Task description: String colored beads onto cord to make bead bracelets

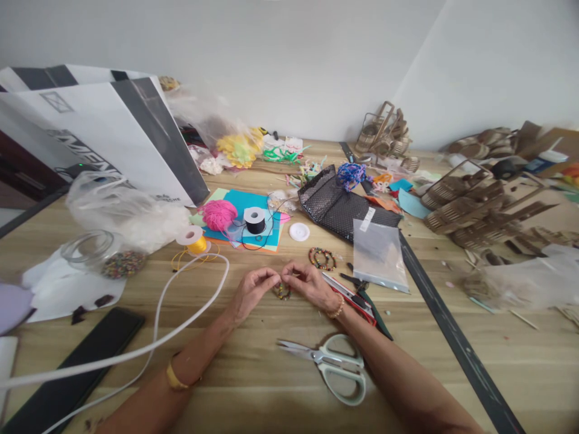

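Thumb and fingers of my left hand (254, 293) are pinched together at the upper edge of a small beaded bracelet (283, 293). From the other side my right hand (312, 283) pinches at the same spot, so the two sets of fingertips nearly meet. The bracelet, of dark, yellow and green beads, hangs below them near the table top. Any cord between the fingertips is too fine to make out. Another beaded bracelet (322, 258) lies just beyond my right hand. A red box cutter (355, 300) lies beside my right wrist, and scissors (332, 364) rest between my forearms.
A spool of black cord (254, 222), pink yarn (219, 214) and yellow cord (195, 241) stand ahead. A jar of beads (122, 263) lies at left, near a white cable (190, 328) crossing the table. A clear plastic bag (380, 253) and small baskets (465, 199) are at right.
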`<state>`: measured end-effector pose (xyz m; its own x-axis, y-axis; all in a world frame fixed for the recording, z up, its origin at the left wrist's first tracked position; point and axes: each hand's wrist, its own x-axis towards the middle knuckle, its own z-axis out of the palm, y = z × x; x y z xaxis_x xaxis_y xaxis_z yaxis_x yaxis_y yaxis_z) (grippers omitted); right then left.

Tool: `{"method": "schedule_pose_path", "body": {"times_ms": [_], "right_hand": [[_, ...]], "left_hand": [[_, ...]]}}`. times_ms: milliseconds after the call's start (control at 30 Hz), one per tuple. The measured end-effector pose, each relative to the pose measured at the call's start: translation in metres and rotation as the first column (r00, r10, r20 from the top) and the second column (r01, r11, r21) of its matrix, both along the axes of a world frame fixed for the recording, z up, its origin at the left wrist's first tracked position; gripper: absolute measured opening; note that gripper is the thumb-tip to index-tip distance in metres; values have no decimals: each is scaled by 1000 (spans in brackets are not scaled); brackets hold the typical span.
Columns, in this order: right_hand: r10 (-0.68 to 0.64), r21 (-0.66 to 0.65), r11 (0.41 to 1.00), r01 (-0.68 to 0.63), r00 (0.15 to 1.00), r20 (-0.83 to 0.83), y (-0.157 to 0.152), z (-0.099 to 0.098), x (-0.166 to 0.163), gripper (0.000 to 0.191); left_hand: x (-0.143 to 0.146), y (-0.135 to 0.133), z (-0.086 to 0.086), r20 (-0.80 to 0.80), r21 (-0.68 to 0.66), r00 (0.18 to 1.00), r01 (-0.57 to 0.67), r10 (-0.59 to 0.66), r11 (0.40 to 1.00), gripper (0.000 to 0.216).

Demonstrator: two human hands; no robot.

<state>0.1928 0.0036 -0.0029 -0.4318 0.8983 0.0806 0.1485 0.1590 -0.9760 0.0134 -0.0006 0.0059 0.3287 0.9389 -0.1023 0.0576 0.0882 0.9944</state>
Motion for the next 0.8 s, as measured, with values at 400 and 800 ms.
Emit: {"method": "schedule_pose_path", "body": {"times_ms": [400,800], "right_hand": [[48,-99,994,-54,997,-63,1,4,0,35],[67,-155,984,-83,992,-108,1,4,0,35]], "left_hand": [[-1,0,1,15,-10,998,54,-54,998,24],[2,-3,-5,-176,267,968,-127,178,955,7]]}}
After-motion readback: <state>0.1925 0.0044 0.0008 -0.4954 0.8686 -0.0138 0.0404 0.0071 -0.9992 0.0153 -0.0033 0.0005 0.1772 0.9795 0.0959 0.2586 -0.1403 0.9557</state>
